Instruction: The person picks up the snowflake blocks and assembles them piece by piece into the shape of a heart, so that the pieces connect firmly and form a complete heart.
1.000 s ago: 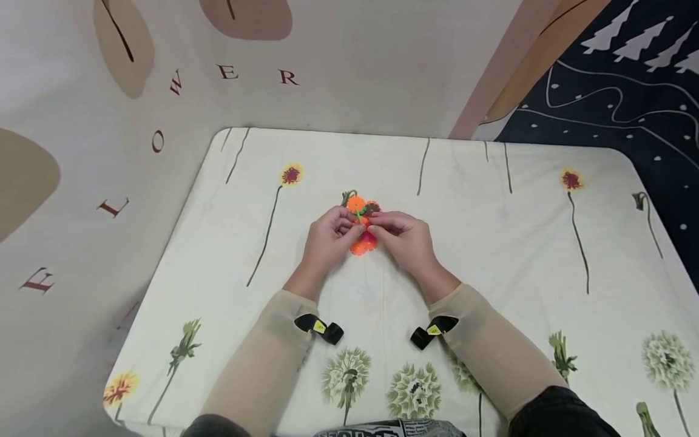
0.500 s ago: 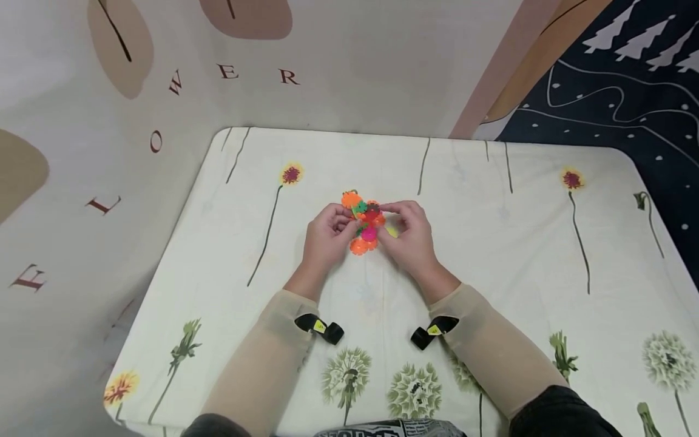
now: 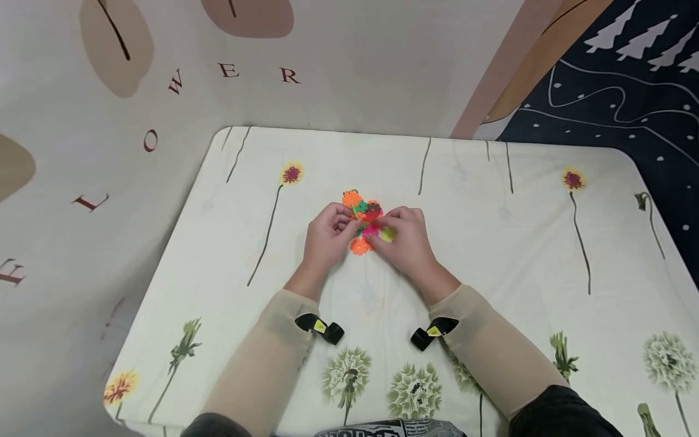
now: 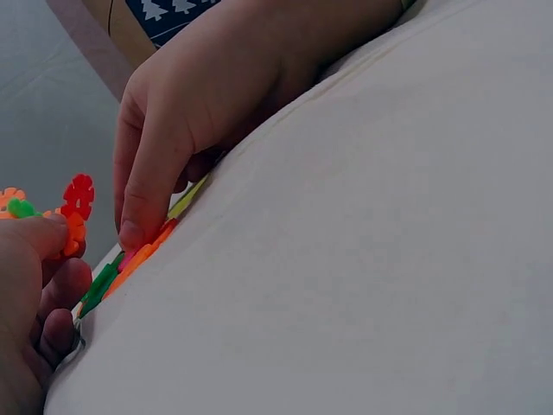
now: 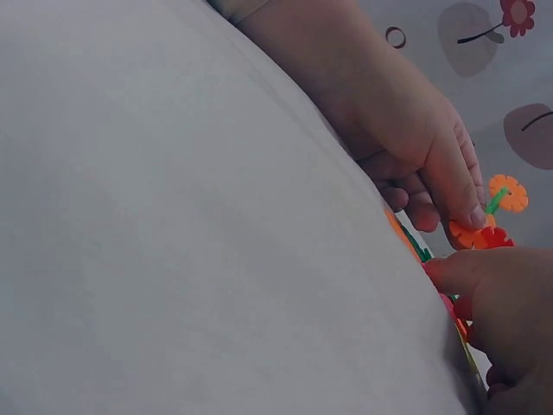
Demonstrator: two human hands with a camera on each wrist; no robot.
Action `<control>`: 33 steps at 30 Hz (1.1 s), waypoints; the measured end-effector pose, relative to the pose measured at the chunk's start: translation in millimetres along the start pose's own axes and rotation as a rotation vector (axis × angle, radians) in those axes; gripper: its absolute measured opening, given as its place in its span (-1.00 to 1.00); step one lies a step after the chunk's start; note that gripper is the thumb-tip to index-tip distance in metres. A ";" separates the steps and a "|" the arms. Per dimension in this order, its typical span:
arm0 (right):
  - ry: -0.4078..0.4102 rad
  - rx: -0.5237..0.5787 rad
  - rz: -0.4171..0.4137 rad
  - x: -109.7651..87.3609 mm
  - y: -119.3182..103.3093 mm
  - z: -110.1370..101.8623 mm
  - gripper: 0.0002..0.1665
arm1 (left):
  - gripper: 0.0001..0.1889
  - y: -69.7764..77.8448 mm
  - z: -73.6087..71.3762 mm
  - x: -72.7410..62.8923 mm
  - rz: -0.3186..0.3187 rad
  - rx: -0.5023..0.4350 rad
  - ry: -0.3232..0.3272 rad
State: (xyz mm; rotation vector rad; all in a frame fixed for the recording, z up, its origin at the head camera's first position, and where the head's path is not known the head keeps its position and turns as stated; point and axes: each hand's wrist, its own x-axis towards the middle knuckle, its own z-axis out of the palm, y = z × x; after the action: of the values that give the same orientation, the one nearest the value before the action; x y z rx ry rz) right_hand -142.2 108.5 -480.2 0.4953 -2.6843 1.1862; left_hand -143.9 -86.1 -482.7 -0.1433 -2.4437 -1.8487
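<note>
My left hand (image 3: 326, 237) pinches a small chain of notched plastic snowflake discs between thumb and fingers. An orange disc (image 3: 352, 198) stands at its far end, joined to a green disc (image 5: 495, 201). Another orange disc sits at the fingertips, with a red disc (image 4: 79, 196) standing on it. Just beside, my right hand (image 3: 406, 240) reaches down to loose discs on the table, its thumb and fingertips touching around a pink disc (image 3: 371, 230). An orange disc (image 3: 360, 246) and a yellow-green disc (image 3: 388, 234) lie there, the latter partly hidden by the fingers.
The discs lie on a table (image 3: 491, 255) with a white, flower-printed cloth. A pale printed wall hanging (image 3: 382, 73) rises behind the table, and a dark cloth (image 3: 611, 103) hangs at the right. Black wrist cameras sit on both forearms.
My right hand has come away from the chain, where both hands met, and moved down to the loose discs. The red disc now shows on the chain. My left hand keeps its hold.
</note>
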 end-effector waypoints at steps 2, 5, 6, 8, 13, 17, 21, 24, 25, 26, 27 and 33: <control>0.001 0.000 -0.003 -0.2 -0.2 0.0 -0.62 | -0.82 -0.2 0.1 0.1 0.004 0.000 0.000; 0.004 0.006 -0.008 -0.5 0.2 0.2 -0.66 | -0.82 0.3 0.2 0.2 0.001 0.006 0.000; 0.005 0.007 -0.013 -0.5 0.5 0.4 -0.67 | -0.83 0.5 0.3 0.2 -0.002 0.007 0.000; 0.003 0.006 -0.022 -0.5 1.1 0.7 -0.68 | -0.83 1.1 0.4 0.3 -0.009 0.008 -0.001; -0.018 0.000 -0.043 -0.7 1.5 0.8 -0.68 | -0.82 2.1 0.2 0.3 -0.013 0.001 -0.001; -0.029 -0.002 -0.041 -0.6 1.4 1.2 -0.67 | -0.83 1.9 -0.1 0.5 -0.009 0.006 0.001; -0.033 0.007 -0.024 -0.5 1.1 1.2 -0.68 | -0.84 1.3 -0.1 0.6 0.003 0.017 0.006; -0.033 0.020 -0.007 -0.6 1.2 1.2 -0.69 | -0.85 1.6 -0.1 0.4 0.008 0.015 0.007; -0.032 0.023 -0.002 -0.5 1.2 1.2 -0.70 | -0.85 2.0 -0.2 0.3 0.008 0.012 0.006; -0.033 0.027 0.003 -0.4 1.0 1.2 -0.72 | -0.85 2.1 -0.2 0.3 0.010 0.011 0.006; -0.035 0.031 0.010 -0.3 0.9 1.4 -0.73 | -0.85 2.2 -0.2 0.3 0.012 0.010 0.007; -0.038 0.071 0.049 0.6 -3.4 0.2 -0.79 | -0.85 3.3 -0.8 -0.7 0.022 0.021 0.016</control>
State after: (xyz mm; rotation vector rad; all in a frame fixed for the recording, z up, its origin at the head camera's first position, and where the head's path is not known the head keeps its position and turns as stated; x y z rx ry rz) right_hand -141.5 106.1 -477.9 0.4687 -2.7087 1.3022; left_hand -142.8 -86.0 -479.4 -0.1527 -2.4402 -1.8086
